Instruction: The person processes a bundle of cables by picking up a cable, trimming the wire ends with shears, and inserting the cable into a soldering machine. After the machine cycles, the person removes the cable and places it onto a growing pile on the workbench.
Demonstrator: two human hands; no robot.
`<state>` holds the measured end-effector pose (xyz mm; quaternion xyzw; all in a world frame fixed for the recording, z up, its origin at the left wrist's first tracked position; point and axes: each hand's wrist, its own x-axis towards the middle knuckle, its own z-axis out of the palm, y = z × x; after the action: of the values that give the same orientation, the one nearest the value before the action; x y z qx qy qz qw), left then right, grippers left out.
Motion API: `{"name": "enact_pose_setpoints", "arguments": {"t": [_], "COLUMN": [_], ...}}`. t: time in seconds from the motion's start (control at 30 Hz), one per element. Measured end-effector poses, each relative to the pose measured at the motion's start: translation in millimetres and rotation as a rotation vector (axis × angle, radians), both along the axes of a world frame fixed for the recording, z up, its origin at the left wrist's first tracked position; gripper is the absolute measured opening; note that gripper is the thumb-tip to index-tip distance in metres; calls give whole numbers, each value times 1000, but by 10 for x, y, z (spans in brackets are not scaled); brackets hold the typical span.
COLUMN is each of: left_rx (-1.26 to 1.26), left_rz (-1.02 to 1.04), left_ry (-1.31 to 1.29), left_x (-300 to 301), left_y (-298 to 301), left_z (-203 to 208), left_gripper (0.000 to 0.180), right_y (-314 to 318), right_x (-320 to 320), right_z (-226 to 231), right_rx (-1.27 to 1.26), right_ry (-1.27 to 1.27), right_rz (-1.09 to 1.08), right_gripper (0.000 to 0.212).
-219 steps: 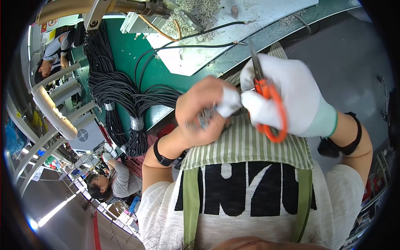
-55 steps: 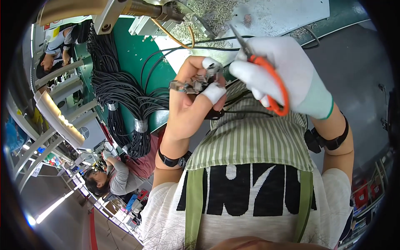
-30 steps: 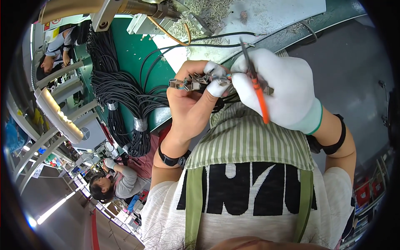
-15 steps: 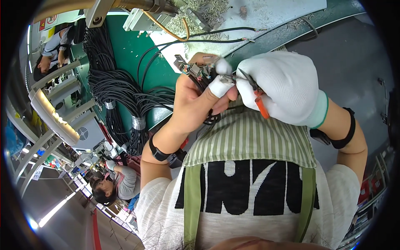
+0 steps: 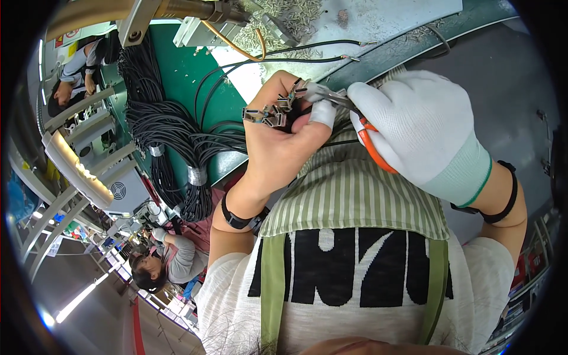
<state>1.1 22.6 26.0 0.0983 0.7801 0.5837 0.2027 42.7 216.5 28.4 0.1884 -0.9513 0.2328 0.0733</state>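
My left hand (image 5: 275,151), bare but for white covers on the thumb and a fingertip, is closed round several black cables. Their metal connectors (image 5: 269,115) fan out on its left side, with small coloured wires partly showing. Over my right hand (image 5: 423,127) is a white knit glove; its fingers wrap round pliers (image 5: 374,151) with orange handles. The dark jaws of the pliers reach a metal connector end (image 5: 337,97) between my left thumb and finger. Whether the jaws are closed on it cannot be made out.
Two stripped black cables (image 5: 319,60) lie across the white board (image 5: 236,77), near heaped metal bits (image 5: 296,15). A large tied cable bundle (image 5: 163,121) rests on the green bench (image 5: 168,65). Overhead stands a metal machine arm (image 5: 195,9). Co-workers (image 5: 177,260) sit at left.
My left hand has turned, and the connectors now spread further left and up. My right hand has shifted right, with more of the pliers' orange handles and jaws now showing.
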Motion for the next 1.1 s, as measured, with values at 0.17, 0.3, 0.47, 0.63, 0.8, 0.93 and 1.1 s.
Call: {"name": "enact_pose_setpoints", "arguments": {"t": [0.17, 0.3, 0.47, 0.63, 0.8, 0.93, 1.1], "left_rx": [205, 162, 218, 130, -25, 134, 679], "left_rz": [182, 57, 63, 144, 24, 163, 133], "left_ry": [78, 387, 257, 43, 415, -199, -640], "left_x": [82, 48, 51, 12, 12, -28, -95], "left_y": [95, -26, -14, 5, -26, -13, -207], "left_z": [-83, -197, -151, -40, -128, -55, -273], "left_gripper": [21, 20, 17, 17, 18, 14, 9], "right_y": [-51, -188, -255, -233, -173, -141, -182], "right_x": [-12, -17, -12, -25, -46, -110, -92], "right_z": [-47, -155, -240, -206, -173, -175, -340], "right_rx": [-489, -652, -683, -521, -368, -703, -771], "right_ry": [-361, -193, -139, -42, -56, -492, -444], "right_rz": [38, -11, -41, -56, -75, 6, 145], "right_gripper": [15, 12, 11, 11, 12, 11, 12]}}
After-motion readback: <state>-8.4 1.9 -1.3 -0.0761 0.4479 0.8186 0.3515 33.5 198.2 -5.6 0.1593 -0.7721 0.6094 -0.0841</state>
